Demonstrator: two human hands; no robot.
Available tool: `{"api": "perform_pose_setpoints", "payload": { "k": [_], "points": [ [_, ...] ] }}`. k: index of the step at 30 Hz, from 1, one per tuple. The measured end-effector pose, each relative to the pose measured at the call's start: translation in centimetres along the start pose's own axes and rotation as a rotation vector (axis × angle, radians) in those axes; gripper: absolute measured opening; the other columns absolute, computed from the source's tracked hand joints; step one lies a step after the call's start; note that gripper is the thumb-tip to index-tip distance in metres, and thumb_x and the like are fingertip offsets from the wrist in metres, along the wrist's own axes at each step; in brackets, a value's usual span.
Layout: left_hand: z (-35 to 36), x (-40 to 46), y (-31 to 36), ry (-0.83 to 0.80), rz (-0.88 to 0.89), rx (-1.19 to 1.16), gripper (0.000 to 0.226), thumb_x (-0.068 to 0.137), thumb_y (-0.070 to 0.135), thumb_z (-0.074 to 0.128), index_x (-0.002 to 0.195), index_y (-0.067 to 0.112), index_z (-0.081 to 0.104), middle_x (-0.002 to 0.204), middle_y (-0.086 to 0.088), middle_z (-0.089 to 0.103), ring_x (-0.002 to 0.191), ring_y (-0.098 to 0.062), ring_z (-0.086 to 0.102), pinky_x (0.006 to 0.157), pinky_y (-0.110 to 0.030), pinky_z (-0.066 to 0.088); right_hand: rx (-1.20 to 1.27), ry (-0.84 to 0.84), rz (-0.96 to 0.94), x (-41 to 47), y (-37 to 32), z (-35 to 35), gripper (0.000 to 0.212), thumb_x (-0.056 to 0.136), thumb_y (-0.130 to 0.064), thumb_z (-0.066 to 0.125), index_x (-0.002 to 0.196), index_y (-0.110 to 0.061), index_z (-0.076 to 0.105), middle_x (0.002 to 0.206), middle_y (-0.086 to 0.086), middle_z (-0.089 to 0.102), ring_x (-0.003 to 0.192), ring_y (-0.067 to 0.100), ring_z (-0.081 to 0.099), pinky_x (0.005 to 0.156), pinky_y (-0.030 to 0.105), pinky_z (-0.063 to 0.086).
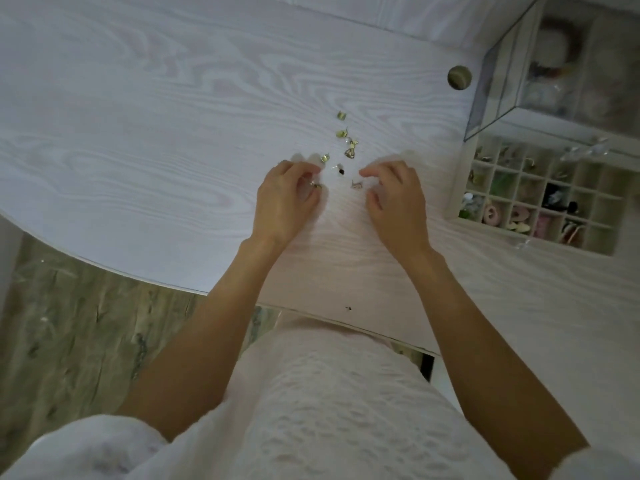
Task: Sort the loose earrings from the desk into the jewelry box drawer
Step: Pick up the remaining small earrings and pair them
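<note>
On the pale desk (145, 109), whose whitewashed wood grain runs in long swirls, a small scatter of loose earrings (346, 142) lies in a ragged line near the middle, gold and greenish pieces mostly, with one dark stud and a thin bent one nearest the person. The left hand (287, 199) curls over the near end of the scatter, its thumb and fingers pinching a small metallic earring (314, 184). The right hand (398, 199) rests just beside it, fingers bent loosely down toward the surface, gripping nothing I can see. At the right edge the jewelry box drawer (540, 199) stands pulled out, a grid of little compartments, many already holding coloured bits. Above it sits the glass-sided box (554, 64), its contents blurred. A round cable hole (459, 77) is cut into the desk near the box. The desk's front edge curves away on the left, over a floor (69, 323) of greyish wood-look boards. The person wears a pale textured garment (311, 410).
</note>
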State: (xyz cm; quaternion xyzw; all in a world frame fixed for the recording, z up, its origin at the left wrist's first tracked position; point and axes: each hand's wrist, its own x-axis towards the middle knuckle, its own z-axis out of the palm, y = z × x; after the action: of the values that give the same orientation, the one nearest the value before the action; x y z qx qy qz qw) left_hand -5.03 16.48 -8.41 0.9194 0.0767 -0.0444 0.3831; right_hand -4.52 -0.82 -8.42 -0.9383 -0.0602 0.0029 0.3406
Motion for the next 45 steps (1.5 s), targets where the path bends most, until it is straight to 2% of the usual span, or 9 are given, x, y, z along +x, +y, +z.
{"api": "perform_pose_setpoints", "payload": {
  "k": [5, 9, 14, 21, 28, 31, 33, 39, 45],
  "points": [
    [-0.3, 0.7, 0.4, -0.039, 0.006, 0.02, 0.03, 0.075, 0.015, 0.066, 0.105, 0.016, 0.066, 0.098, -0.006, 0.064, 0.089, -0.02, 0.06, 0.082, -0.034, 0.05, -0.056, -0.069, -0.096, 1.2, -0.5, 0.7, 0.018, 0.082, -0.001, 0.059, 0.096, -0.009, 0.067, 0.091, 0.007, 0.062, 0.087, 0.022, 0.053, 0.074, 0.011, 0.028],
    [-0.5, 1.2, 1.1, -0.027, -0.004, -0.002, 0.031, 0.073, 0.016, 0.064, 0.104, 0.018, 0.066, 0.099, -0.001, 0.064, 0.086, -0.015, 0.059, 0.082, -0.03, 0.048, 0.023, -0.059, 0.012, 1.8, 0.1, 0.7, 0.014, 0.085, -0.006, 0.058, 0.096, -0.009, 0.067, 0.088, 0.006, 0.062, 0.079, 0.018, 0.056, 0.071, 0.022, 0.041],
    [0.4, 2.5, 1.7, -0.005, 0.131, 0.106, 0.033, 0.077, 0.025, 0.066, 0.109, 0.018, 0.064, 0.105, -0.004, 0.061, 0.093, -0.02, 0.054, 0.075, -0.025, 0.042, -0.067, -0.034, 0.003, 1.7, 1.5, 0.2, 0.012, 0.09, -0.014, 0.056, 0.097, -0.01, 0.066, 0.088, 0.007, 0.061, 0.084, 0.021, 0.052, 0.067, 0.016, 0.027],
    [2.7, 4.7, 3.6, 0.108, 0.219, 0.418, 0.019, 0.075, 0.031, 0.068, 0.087, 0.017, 0.069, 0.094, -0.007, 0.064, 0.088, -0.03, 0.055, 0.073, -0.039, 0.043, -0.124, -0.008, -0.056, 1.7, 1.7, -0.1, 0.01, 0.088, -0.008, 0.058, 0.092, -0.003, 0.066, 0.087, 0.011, 0.059, 0.082, 0.023, 0.053, 0.069, 0.019, 0.034],
    [3.8, 3.7, 4.2, 0.074, 0.379, 0.576, 0.005, 0.076, 0.023, 0.067, 0.071, 0.025, 0.068, 0.068, 0.004, 0.065, 0.07, -0.023, 0.055, 0.062, -0.033, 0.04, -0.06, 0.029, 0.085, 1.7, 1.7, -0.5, 0.02, 0.084, -0.001, 0.054, 0.101, -0.003, 0.064, 0.098, 0.012, 0.059, 0.087, 0.021, 0.056, 0.075, 0.022, 0.042],
    [4.1, 2.9, 4.3, 0.039, 0.413, 0.569, 0.003, 0.074, 0.025, 0.069, 0.077, 0.026, 0.069, 0.069, 0.005, 0.066, 0.073, -0.022, 0.057, 0.066, -0.033, 0.04, -0.024, 0.017, 0.144, 1.3, 1.5, -0.8, 0.032, 0.078, -0.001, 0.055, 0.109, -0.004, 0.062, 0.104, 0.011, 0.056, 0.092, 0.022, 0.055, 0.08, 0.023, 0.043],
    [3.9, 2.7, 4.4, 0.003, 0.371, 0.518, 0.017, 0.072, 0.027, 0.073, 0.088, 0.022, 0.069, 0.077, 0.002, 0.069, 0.08, -0.025, 0.058, 0.071, -0.037, 0.041, -0.01, 0.009, 0.19, 1.0, 1.3, -0.9, 0.035, 0.079, -0.002, 0.059, 0.113, -0.004, 0.059, 0.108, 0.012, 0.054, 0.093, 0.022, 0.056, 0.082, 0.025, 0.045],
    [4.6, 2.7, 4.8, -0.039, 0.302, 0.421, 0.014, 0.085, 0.027, 0.06, 0.091, 0.02, 0.071, 0.079, -0.003, 0.072, 0.081, -0.027, 0.059, 0.077, -0.036, 0.038, 0.003, -0.044, 0.228, 1.4, 0.4, -0.3, 0.024, 0.083, -0.002, 0.059, 0.107, -0.006, 0.064, 0.101, 0.011, 0.061, 0.088, 0.02, 0.057, 0.075, 0.018, 0.035],
    [4.7, 3.4, 5.0, -0.155, 0.251, 0.383, 0.02, 0.092, 0.029, 0.052, 0.104, 0.026, 0.068, 0.094, 0.001, 0.073, 0.092, -0.024, 0.058, 0.087, -0.033, 0.032, 0.021, -0.049, 0.27, 1.6, 0.4, -0.6, 0.018, 0.083, -0.006, 0.063, 0.101, -0.008, 0.065, 0.098, 0.009, 0.064, 0.089, 0.02, 0.059, 0.076, 0.024, 0.041]
  ]
}}
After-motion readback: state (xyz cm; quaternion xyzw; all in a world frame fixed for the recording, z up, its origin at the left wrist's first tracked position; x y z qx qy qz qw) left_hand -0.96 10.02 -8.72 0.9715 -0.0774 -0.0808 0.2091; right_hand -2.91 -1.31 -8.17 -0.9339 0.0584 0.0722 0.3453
